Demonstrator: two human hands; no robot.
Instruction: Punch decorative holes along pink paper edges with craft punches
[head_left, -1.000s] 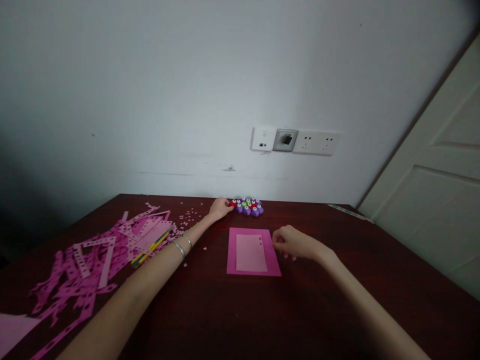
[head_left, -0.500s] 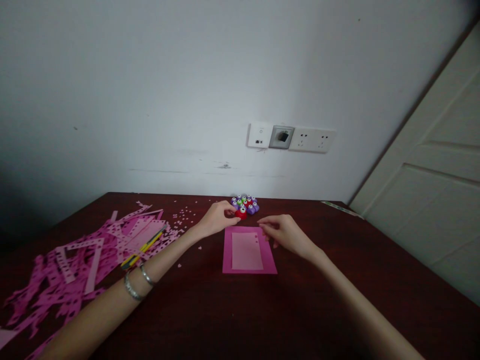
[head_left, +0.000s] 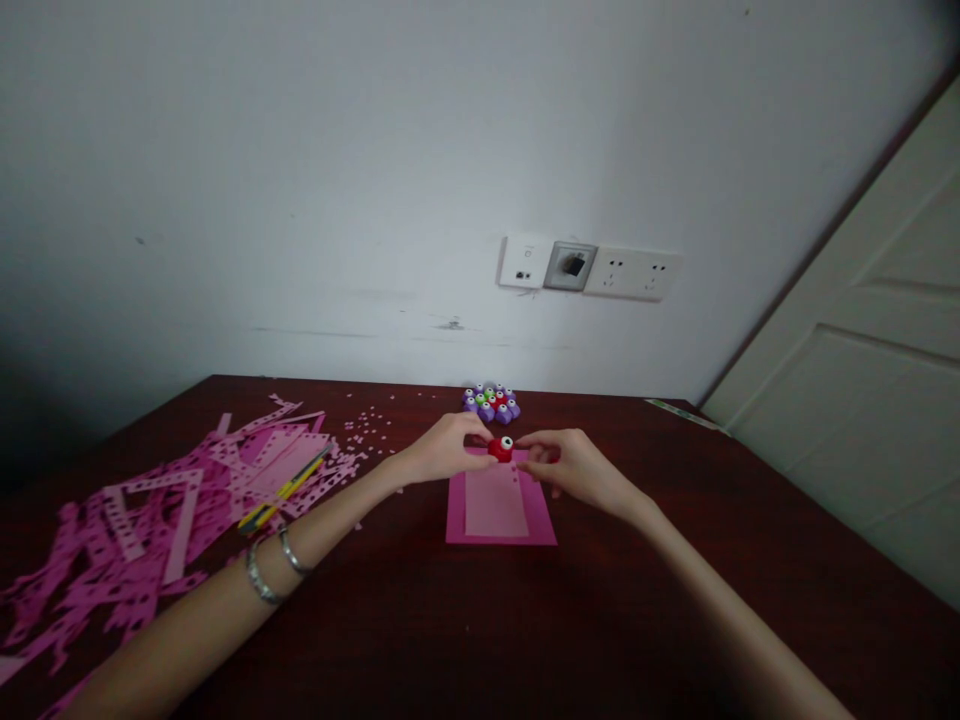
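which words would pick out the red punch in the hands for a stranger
On the dark red wooden table, find the pink card at the centre. Just above it, the left hand and right hand hold a small red craft punch with a white-ringed top, the only punch apart from the purple, green and red cluster behind.

The left hand and right hand hide most of the red punch, so its base can't be seen. Both the left arm and right arm run off the bottom edge. The paper strips are cut off at the left edge, the door at the right. The other punches are too small to show their shapes (the pink specks too), and the yellow tool is too blurred to name.
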